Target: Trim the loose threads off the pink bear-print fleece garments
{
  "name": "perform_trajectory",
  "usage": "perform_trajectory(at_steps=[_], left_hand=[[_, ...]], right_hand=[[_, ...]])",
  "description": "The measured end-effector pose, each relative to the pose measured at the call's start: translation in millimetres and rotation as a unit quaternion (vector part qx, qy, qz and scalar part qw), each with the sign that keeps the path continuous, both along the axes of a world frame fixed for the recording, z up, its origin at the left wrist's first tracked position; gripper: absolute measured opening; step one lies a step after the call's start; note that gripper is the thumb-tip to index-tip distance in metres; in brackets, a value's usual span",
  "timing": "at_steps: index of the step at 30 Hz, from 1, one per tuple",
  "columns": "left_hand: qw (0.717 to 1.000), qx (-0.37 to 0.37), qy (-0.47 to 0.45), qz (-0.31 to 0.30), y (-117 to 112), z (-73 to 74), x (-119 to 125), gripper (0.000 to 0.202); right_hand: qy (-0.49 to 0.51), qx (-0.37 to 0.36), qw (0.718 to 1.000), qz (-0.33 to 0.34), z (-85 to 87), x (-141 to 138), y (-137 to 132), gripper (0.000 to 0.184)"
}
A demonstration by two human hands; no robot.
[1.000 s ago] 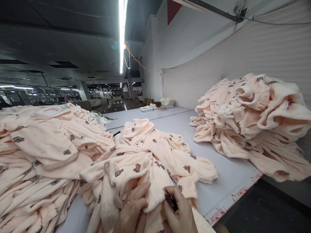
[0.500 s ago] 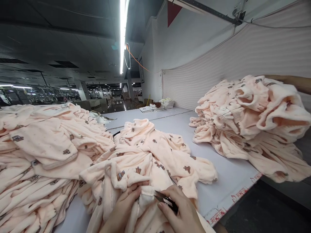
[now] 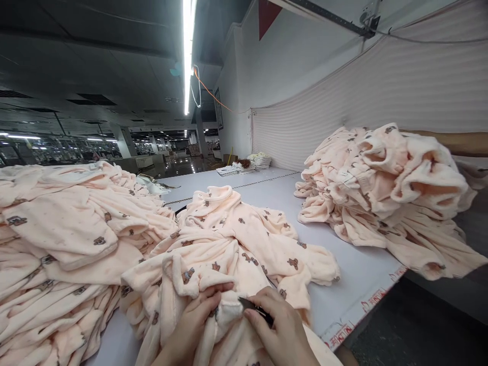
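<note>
The left hand (image 3: 200,315) was closed on the garment (image 3: 251,239), pinching a folded edge between thumb and fingers. A short whitish band of cloth showed just beside the fingertips. The right hand (image 3: 280,325) was closed around a pair of small black scissors (image 3: 257,311), with the points directed toward the left hand and positioned at the whitish band. Contact between the blades and the cloth could not be determined.

The garment was pale pink with a brown bear print. It lay on the light-coloured table (image 3: 358,259), between two piles of similar cloth. Its far part was spread out, with a sleeve extending to the right; its near part was bunched beneath both hands.

The left pile (image 3: 72,218) stood near the garment. The right pile (image 3: 366,198) stood apart from it, with cloth hanging over the table edge. Red lettering (image 3: 373,299) ran along that edge. At the far end of the table lay a small stack of pale cloth (image 3: 261,161). A striped curtain (image 3: 324,117) hung behind the right pile, and a lit tube lamp (image 3: 187,56) was mounted overhead.
</note>
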State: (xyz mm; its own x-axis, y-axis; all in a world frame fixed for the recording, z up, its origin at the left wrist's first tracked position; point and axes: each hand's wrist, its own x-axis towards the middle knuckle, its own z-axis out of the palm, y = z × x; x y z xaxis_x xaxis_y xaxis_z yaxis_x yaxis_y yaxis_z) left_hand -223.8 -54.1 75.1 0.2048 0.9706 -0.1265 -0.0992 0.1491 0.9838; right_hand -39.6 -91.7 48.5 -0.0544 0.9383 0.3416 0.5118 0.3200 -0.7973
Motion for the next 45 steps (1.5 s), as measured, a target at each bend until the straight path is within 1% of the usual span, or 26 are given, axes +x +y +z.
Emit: perform_trajectory(at_steps=[3, 9, 13, 15, 17, 20, 24, 27, 29, 31, 33, 35, 37, 39, 41, 43, 45], left_hand=[[1.0, 0.011, 0.008, 0.018, -1.3, 0.6, -1.0, 0.028], [1.0, 0.006, -0.001, 0.008, -1.6, -3.1, -1.9, 0.03], [1.0, 0.001, 0.002, 0.013, 0.0, -7.3, -5.3, 0.032], [1.0, 0.005, 0.006, 0.001, 0.6, -9.5, -7.7, 0.034], [1.0, 0.011, 0.013, -0.01, 0.9, -11.6, -9.8, 0.034], [1.0, 0.015, 0.008, -0.019, 1.4, -14.9, -11.9, 0.031], [0.999, 0.001, -0.026, -0.038, 3.6, -20.1, -14.1, 0.03], [0.999, -0.004, -0.039, -0.036, 5.5, -22.7, -15.0, 0.031], [0.998, -0.009, -0.05, -0.029, 5.3, -21.8, -14.8, 0.032], [0.998, -0.014, -0.053, -0.031, 3.6, -18.7, -14.2, 0.033], [0.999, -0.011, -0.036, -0.035, 1.4, -15.0, -14.0, 0.033], [0.999, -0.004, -0.017, -0.036, -0.3, -12.6, -14.6, 0.033], [0.999, -0.002, -0.012, -0.04, -0.7, -12.1, -16.1, 0.033], [0.999, -0.004, -0.016, -0.046, -0.1, -12.6, -18.1, 0.032], [0.998, -0.007, -0.016, -0.054, 0.6, -12.6, -19.7, 0.032], [0.998, -0.011, -0.018, -0.058, 0.2, -11.8, -19.9, 0.031], [0.998, -0.007, -0.017, -0.066, -1.9, -11.8, -18.6, 0.031]], right_hand=[[-0.009, 0.0, 1.0, 0.002, 3.3, -1.5, -1.4, 0.019], [-0.072, 0.014, 0.997, -0.023, 11.1, -5.4, -4.8, 0.021], [-0.065, -0.007, 0.998, 0.007, 16.9, -3.7, -4.0, 0.021], [-0.056, -0.018, 0.998, 0.019, 18.5, -2.8, -2.9, 0.021], [-0.057, -0.024, 0.998, 0.013, 19.0, -3.4, -1.8, 0.019], [-0.057, -0.025, 0.998, -0.004, 16.2, -6.2, 0.1, 0.019], [-0.015, -0.014, 0.999, -0.047, 3.9, -7.8, 1.0, 0.017], [-0.004, 0.001, 0.999, -0.041, -3.6, -6.3, -2.6, 0.02], [-0.041, 0.007, 0.999, -0.025, -3.0, -6.1, -6.8, 0.024], [-0.101, 0.005, 0.995, -0.017, 1.6, -7.8, -10.2, 0.027], [-0.151, 0.0, 0.988, -0.02, 7.7, -11.0, -11.5, 0.026], [-0.166, 0.002, 0.986, -0.029, 12.2, -14.1, -10.6, 0.025], [-0.143, 0.002, 0.989, -0.027, 13.1, -15.6, -8.5, 0.026], [-0.087, 0.001, 0.996, -0.029, 9.9, -14.9, -6.3, 0.026], [-0.02, 0.001, 0.999, -0.045, 3.4, -13.0, -3.9, 0.027], [0.037, -0.001, 0.997, -0.074, -5.0, -11.7, -1.1, 0.024], [0.055, -0.007, 0.995, -0.087, -12.9, -12.6, 1.7, 0.023]])
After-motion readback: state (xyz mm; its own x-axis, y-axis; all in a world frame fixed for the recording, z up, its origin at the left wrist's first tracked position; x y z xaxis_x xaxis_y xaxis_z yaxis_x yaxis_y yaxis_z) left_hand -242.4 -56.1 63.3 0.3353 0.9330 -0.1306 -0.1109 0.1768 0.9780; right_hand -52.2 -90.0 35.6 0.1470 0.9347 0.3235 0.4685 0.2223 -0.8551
